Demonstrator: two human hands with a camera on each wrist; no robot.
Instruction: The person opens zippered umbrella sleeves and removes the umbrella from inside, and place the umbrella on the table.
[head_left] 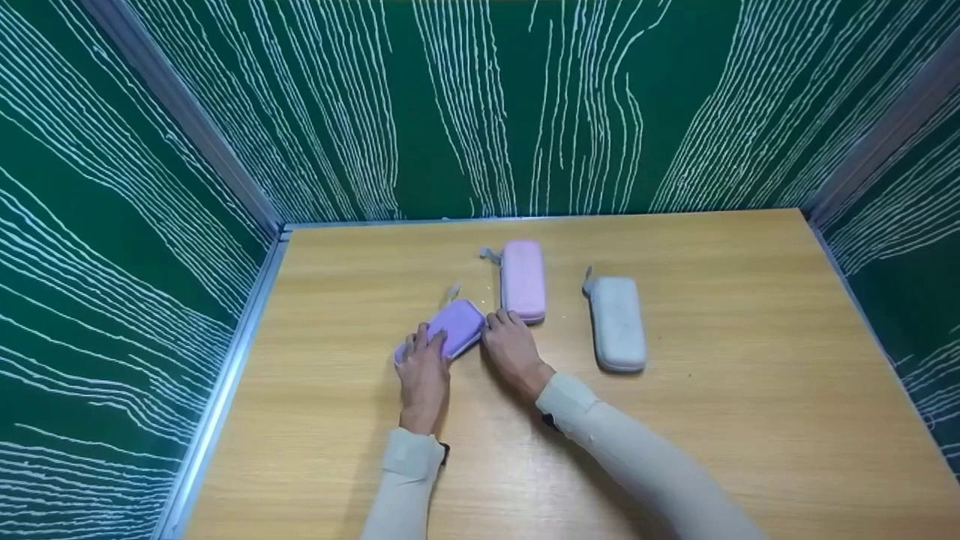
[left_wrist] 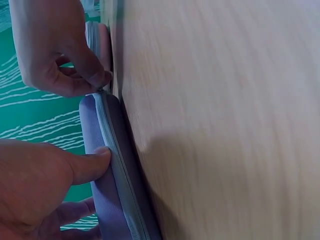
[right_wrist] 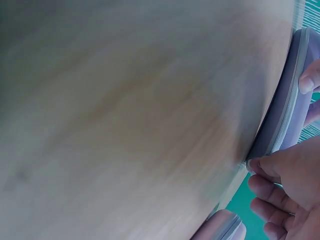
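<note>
A purple zip case (head_left: 465, 319) lies slanted on the wooden table. My left hand (head_left: 424, 375) grips it from the near left side, the thumb along its edge and the fingers over the top. In the left wrist view the grey zipper (left_wrist: 120, 175) runs along the case's side and looks closed over the part that shows. At the case's right end, my right hand (head_left: 516, 351) pinches the zipper's small pull between thumb and forefinger. The pull itself is mostly hidden by the fingertips. Just beyond the right hand is a pink zip case (head_left: 523, 277).
A grey zip case (head_left: 619, 322) lies to the right on the table (head_left: 750, 412). Wrist loops stick out from the cases. Green panels with white wavy lines (head_left: 465, 105) stand behind the table and at both sides.
</note>
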